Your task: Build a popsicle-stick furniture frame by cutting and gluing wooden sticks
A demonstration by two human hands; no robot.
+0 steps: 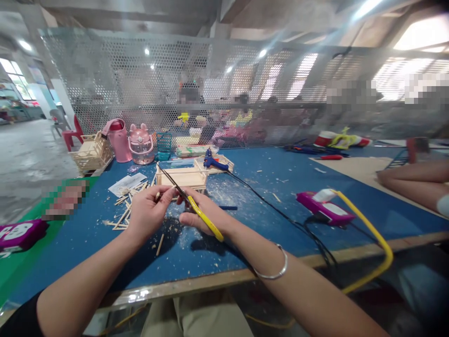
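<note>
Gripping yellow-handled tool: right hand. Left hand: fingertips pinched together, contents unclear. Wooden frame just beyond fingers; judged partly built, body standing. Loose sticks left of fingers, apparently unused.

Pink bottle beside pink-lidded jug, perforated screen behind; red chair at left.

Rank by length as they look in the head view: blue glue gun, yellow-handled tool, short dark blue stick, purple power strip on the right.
1. Yellow-handled tool
2. Purple power strip
3. Blue glue gun
4. Dark blue stick
</note>
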